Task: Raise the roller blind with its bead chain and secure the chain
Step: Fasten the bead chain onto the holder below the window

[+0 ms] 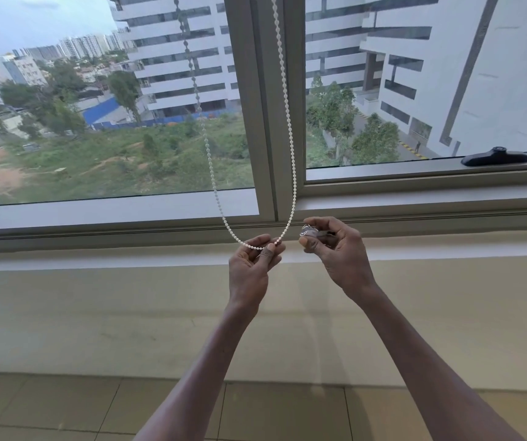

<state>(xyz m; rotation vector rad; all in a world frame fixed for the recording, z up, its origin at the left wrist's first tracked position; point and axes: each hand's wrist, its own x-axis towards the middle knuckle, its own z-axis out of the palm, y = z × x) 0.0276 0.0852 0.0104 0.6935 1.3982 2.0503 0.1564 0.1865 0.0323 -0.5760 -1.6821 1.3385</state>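
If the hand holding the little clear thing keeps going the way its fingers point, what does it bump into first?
Probably the white bead chain. The right hand, pinching a small clear plastic clip, points left toward the chain's loop, pinched by the left hand. Depth is hard to judge.

A room high up in a city building: the window [287, 192] shows white towers [185, 52] and trees far below.

A white bead chain [289, 128] hangs in a long loop before the window, its two strands running down from above and meeting in a curved bottom just above the sill. A small clear clip [309, 232] sits just right of that bottom.
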